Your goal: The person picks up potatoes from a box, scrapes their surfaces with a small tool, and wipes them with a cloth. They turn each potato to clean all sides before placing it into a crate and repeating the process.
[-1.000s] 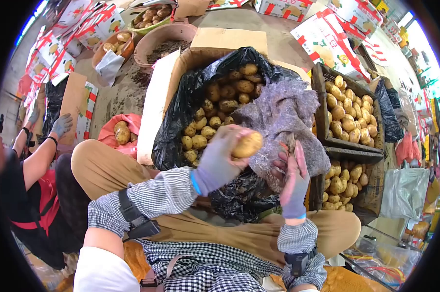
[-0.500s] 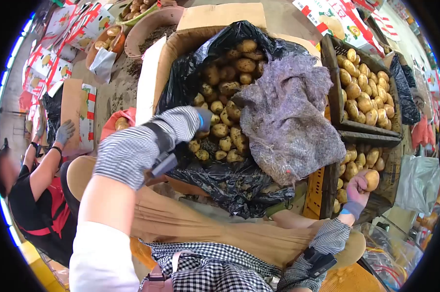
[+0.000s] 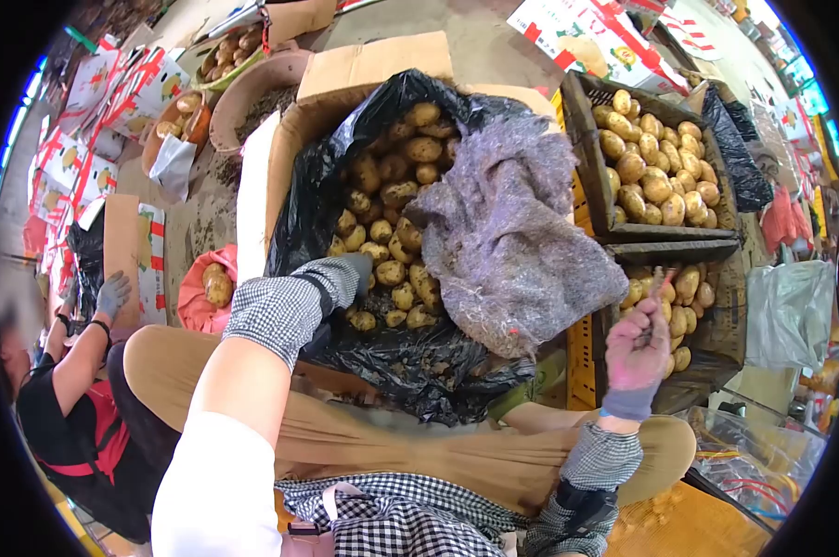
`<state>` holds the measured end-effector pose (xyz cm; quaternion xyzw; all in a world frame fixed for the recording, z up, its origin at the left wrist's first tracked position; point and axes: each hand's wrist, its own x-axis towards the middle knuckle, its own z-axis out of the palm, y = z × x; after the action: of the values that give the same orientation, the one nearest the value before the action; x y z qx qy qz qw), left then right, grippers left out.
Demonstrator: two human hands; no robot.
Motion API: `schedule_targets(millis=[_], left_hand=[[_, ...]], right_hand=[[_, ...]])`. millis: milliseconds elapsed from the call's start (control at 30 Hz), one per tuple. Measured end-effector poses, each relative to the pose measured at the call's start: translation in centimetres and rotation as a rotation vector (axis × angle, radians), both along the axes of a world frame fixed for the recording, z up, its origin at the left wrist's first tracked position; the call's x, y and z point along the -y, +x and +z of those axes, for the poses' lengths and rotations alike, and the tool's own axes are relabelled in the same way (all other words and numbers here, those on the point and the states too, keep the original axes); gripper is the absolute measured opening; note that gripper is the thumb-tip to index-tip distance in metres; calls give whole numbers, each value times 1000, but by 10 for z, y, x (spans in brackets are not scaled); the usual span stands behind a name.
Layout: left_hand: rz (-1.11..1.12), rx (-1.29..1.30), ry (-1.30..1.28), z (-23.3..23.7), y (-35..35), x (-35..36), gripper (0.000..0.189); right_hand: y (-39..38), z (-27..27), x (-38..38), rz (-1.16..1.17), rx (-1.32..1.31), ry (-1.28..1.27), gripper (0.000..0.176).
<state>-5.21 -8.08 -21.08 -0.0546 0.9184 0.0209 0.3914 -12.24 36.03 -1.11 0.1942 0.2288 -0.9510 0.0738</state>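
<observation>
My left hand is in the box, my right hand by the near crate.
Left fingers sit hidden among the box's potatoes, grip unclear; right fingers are bunched, but I can't tell on what.

Potatoes are held in a plastic-lined carton, the cloth draped over its right side. Two crates of potatoes are placed to the right, one behind the other; a bag is set left of the carton, beneath basins farther back.
</observation>
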Motion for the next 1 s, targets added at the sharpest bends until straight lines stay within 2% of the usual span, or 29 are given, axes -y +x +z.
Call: schedule_targets(millis=[100,133,167,200,233,300,333,367,433,467,533,567,633,700,767,800,900,933,967,1000], left_hand=[[81,9,99,36,-5,1,62],[187,45,192,43,-6,6,81],[221,-67,301,-24,4,38,77],[224,-62,295,-17,7,38,77],[482,17,553,4,4,34,70],[999,172,1069,63,-1,20,57],[1255,248,1333,93,-2,13,51],[1208,259,1469,122,-1,6,49],[1253,126,1587,182,6,-24,50],[1252,112,1589,197,11,-31,50],[1255,185,1844,218,23,-46,48],[1253,177,1848,228,31,-59,48],[1419,138,1972,240,46,-83,46],[1375,136,2065,227,56,-88,45],[1387,158,2172,212,60,-89,45],[1384,153,2181,206,63,-90,45],[1314,123,2219,199,70,-90,44],[1348,166,2205,203,68,-87,43],[1347,168,2211,208,68,-89,43],[1293,-8,2205,215,67,-95,48]], right_hand=[[7,-6,14,60,-52,207,39],[10,-1,23,56,-50,206,39],[14,7,34,88,-69,264,38],[18,14,47,123,-92,320,36],[22,19,59,125,-95,310,36],[32,27,86,355,-257,626,45],[37,29,100,386,-291,685,45],[43,27,110,392,-302,679,45],[56,18,125,587,-326,684,47],[61,17,132,591,-338,680,47],[70,15,142,667,-466,678,47],[74,16,146,669,-473,679,47],[81,15,155,713,-631,765,47],[91,4,163,662,-596,695,48],[93,-6,162,534,-1091,1132,52],[94,-1,159,666,-1033,1133,56],[90,-7,156,676,-1081,1075,56],[90,-9,167,488,-975,813,53],[90,-3,156,556,-643,778,48],[82,6,153,571,-541,743,47]])
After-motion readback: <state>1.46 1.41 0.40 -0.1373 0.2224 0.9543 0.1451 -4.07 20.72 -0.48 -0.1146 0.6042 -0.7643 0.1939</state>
